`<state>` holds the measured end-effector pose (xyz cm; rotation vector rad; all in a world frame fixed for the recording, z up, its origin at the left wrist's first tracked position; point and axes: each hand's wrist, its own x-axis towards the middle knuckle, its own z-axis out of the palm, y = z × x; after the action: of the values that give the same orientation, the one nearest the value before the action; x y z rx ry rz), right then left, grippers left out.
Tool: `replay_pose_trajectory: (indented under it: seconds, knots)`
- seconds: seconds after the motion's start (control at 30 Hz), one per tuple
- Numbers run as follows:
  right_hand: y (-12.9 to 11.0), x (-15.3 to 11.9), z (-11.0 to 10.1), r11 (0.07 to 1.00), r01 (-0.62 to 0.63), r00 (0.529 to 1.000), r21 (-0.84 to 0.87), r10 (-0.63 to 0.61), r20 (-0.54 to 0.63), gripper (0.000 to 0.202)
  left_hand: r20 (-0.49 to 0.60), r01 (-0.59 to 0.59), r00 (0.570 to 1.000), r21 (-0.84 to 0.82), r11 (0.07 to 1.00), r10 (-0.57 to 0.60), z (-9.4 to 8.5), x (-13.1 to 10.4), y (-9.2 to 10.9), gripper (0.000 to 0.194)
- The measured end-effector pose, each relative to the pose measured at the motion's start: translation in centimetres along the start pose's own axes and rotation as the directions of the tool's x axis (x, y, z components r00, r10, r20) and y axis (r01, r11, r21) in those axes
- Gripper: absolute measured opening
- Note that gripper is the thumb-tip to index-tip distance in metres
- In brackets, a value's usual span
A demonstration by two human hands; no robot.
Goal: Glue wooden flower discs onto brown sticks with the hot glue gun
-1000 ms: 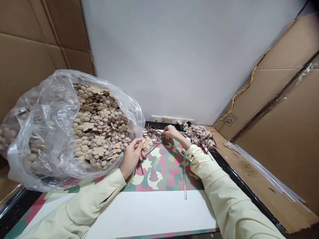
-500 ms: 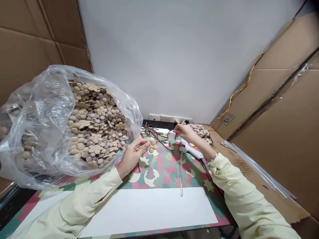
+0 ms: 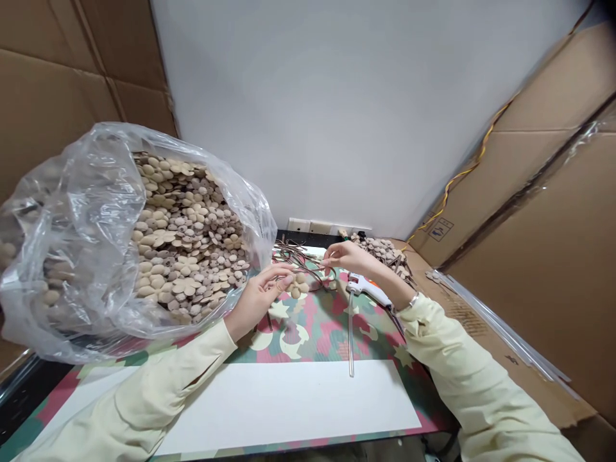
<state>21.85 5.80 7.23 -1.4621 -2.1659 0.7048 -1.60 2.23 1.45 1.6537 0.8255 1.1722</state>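
Observation:
A beige fabric-like flower (image 3: 298, 286) with rounded petals is pinched between the thumb and fingers of my left hand (image 3: 258, 296). To its right and slightly higher, my right hand (image 3: 350, 258) has its fingertips closed on a thin brown cord (image 3: 333, 272), which hangs in a loop below them. A loose heap of brown cords (image 3: 290, 248) lies behind both hands. Under my right forearm, a white glue gun (image 3: 369, 289) rests on the patterned table cover, with a clear glue stick (image 3: 351, 340) lying beneath its nozzle.
A big clear plastic bag (image 3: 77, 256) full of beige and greyish flowers (image 3: 190, 250) stands at the left. White paper (image 3: 289, 404) covers the table's front. Small greyish pieces (image 3: 382, 249) are piled behind my right arm. Clear sticks (image 3: 500, 327) lie on cardboard at the right; sockets (image 3: 320, 228) line the wall.
My right hand has moved left, bringing the cord closer to the flower. My left hand stays nearly in place, and the flower has shifted slightly right.

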Motion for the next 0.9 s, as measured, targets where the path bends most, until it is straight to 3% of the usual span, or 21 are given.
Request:
replay_pose_trajectory:
  seconds: [0.13, 0.27, 0.5, 0.67, 0.9]
  knots:
    - [-1.4, -2.7, 1.6, 0.974, -0.008, 0.993, 0.227, -0.019, 0.114, 0.023, 0.194, 0.071, 0.98, -0.09, 0.993, -0.052, 0.2, -0.5, 1.3, 0.023]
    - [-2.2, -4.9, 3.7, 0.849, -0.001, 1.0, 0.528, -0.012, 0.02, 0.016, 0.363, 0.155, 0.928, -0.177, 0.972, -0.082, 0.5, -0.9, 2.0, 0.023]
    - [-2.2, -5.6, 5.3, 0.758, 0.037, 0.985, 0.651, 0.082, -0.151, 0.016, 0.414, 0.225, 0.9, -0.173, 0.959, -0.137, 0.9, -1.1, 1.2, 0.02]
    - [-2.1, -5.7, 5.7, 0.708, -0.011, 0.99, 0.706, 0.106, -0.092, 0.022, 0.474, 0.339, 0.861, -0.271, 0.901, -0.181, 1.9, -1.5, 0.7, 0.022]
    - [-2.1, -5.8, 6.8, 0.621, -0.011, 0.976, 0.784, 0.177, -0.127, 0.024, 0.443, 0.399, 0.862, -0.29, 0.87, -0.248, 2.3, -1.3, 1.0, 0.025]
